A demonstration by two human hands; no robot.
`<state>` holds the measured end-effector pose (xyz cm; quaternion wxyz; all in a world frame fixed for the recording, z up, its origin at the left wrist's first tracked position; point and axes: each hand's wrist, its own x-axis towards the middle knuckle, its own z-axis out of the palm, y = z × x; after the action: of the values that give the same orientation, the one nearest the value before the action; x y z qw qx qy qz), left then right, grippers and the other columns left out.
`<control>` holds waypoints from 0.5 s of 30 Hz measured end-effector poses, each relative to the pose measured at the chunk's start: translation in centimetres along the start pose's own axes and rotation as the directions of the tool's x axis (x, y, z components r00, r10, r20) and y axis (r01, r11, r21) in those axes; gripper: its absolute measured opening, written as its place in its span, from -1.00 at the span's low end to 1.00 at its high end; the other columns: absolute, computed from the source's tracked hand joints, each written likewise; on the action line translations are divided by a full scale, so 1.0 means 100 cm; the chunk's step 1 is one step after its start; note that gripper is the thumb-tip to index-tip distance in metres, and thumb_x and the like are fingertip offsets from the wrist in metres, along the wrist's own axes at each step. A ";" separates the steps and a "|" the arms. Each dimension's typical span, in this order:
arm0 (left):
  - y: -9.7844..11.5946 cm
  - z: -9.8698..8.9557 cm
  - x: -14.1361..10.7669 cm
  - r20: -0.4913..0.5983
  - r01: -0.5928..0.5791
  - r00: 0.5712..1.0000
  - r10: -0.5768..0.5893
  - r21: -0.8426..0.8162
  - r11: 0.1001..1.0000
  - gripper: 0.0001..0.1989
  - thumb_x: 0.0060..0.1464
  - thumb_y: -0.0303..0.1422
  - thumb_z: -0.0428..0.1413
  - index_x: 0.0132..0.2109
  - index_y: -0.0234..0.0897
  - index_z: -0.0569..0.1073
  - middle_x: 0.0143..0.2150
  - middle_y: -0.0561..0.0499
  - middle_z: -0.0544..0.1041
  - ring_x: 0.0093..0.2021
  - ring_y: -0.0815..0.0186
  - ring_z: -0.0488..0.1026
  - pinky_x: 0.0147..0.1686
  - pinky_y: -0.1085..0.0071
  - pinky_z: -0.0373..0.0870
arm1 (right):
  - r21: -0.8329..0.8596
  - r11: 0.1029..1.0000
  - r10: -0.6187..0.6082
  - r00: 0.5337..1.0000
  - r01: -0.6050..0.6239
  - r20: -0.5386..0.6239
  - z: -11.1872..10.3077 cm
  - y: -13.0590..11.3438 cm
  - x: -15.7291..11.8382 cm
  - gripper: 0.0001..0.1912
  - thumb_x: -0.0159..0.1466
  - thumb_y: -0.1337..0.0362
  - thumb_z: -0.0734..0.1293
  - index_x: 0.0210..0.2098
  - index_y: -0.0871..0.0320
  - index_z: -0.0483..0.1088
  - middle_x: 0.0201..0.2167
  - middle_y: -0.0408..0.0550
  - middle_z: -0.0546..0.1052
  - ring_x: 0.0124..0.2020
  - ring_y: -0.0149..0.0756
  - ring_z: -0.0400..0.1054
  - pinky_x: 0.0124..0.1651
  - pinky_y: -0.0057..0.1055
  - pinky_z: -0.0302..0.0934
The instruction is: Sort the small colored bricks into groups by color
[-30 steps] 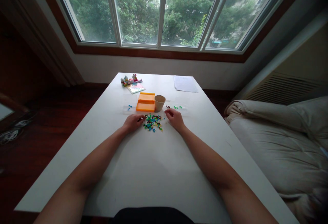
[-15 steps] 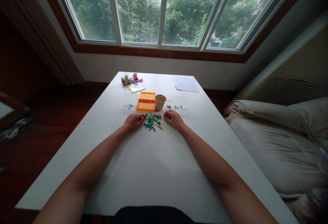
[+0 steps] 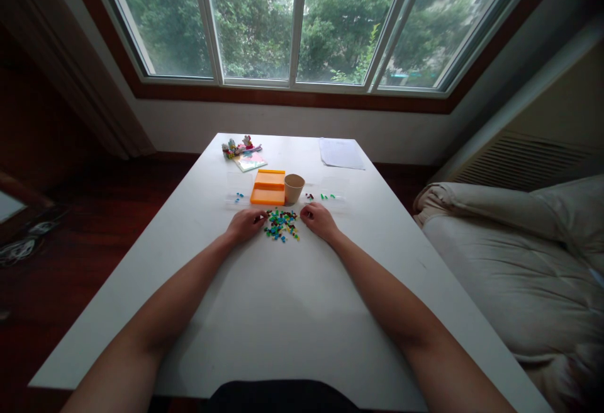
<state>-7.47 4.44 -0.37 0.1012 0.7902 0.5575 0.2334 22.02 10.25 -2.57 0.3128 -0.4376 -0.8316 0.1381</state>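
Note:
A loose pile of tiny coloured pieces (image 3: 282, 225), in green, blue, yellow and dark brown, lies on the white table (image 3: 292, 299). My left hand (image 3: 247, 223) rests at the pile's left edge, fingers curled together; whatever is between them is too small to name. On the opposite side my right hand (image 3: 319, 218) is closed in a pinch close to the pile, its fingertips partly hidden. Just beyond the pile are an orange tray (image 3: 268, 196) and a brown paper cup (image 3: 294, 189). Clear containers hold blue pieces (image 3: 240, 196) on the left and green pieces (image 3: 327, 196) on the right.
Small figurines (image 3: 234, 147) and a pastel card (image 3: 250, 161) lie at the table's far left. White paper sheets (image 3: 341, 153) are at the far right. A cushioned sofa (image 3: 509, 262) stands to the right, and a window (image 3: 292, 22) lies beyond the table.
The view has shifted very slightly. Both hands stay beside the pile in almost the same pose, and the objects on the table keep their places.

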 end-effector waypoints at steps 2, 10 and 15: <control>0.000 0.000 0.000 0.002 -0.004 1.000 0.004 -0.002 1.000 -0.74 0.19 -0.24 0.06 -0.12 -0.15 0.62 -0.34 0.01 0.58 -0.39 0.33 0.40 -0.36 0.45 0.21 | 0.012 1.000 -0.006 1.000 0.006 -0.028 0.001 -0.002 -0.001 -0.92 0.24 0.39 0.34 -0.35 0.12 0.47 -0.38 -0.09 0.46 -0.31 -0.31 0.28 -0.20 -0.42 0.18; 0.004 -0.003 -0.001 0.015 -0.033 0.999 0.033 -0.033 0.999 -0.77 0.16 -0.26 0.07 -0.19 -0.19 0.61 -0.39 0.01 0.54 -0.43 0.35 0.34 -0.38 0.46 0.17 | 0.035 0.999 -0.013 0.998 0.015 -0.064 0.003 -0.009 -0.002 -0.92 0.24 0.38 0.32 -0.34 0.11 0.46 -0.37 -0.08 0.46 -0.31 -0.29 0.28 -0.20 -0.39 0.18; 0.009 -0.006 -0.003 0.087 -0.100 0.990 0.110 -0.111 0.989 -0.80 0.12 -0.27 0.10 -0.26 -0.24 0.59 -0.46 0.08 0.46 -0.47 0.41 0.26 -0.41 0.49 0.13 | 0.049 0.998 -0.035 0.998 0.037 -0.043 0.003 -0.009 -0.003 -0.92 0.25 0.37 0.32 -0.34 0.10 0.45 -0.37 -0.09 0.47 -0.31 -0.29 0.28 -0.19 -0.39 0.18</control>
<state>-7.10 3.77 0.40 0.1567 0.8220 0.4964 0.2308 21.39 9.50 -2.44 0.3436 -0.4172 -0.8289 0.1439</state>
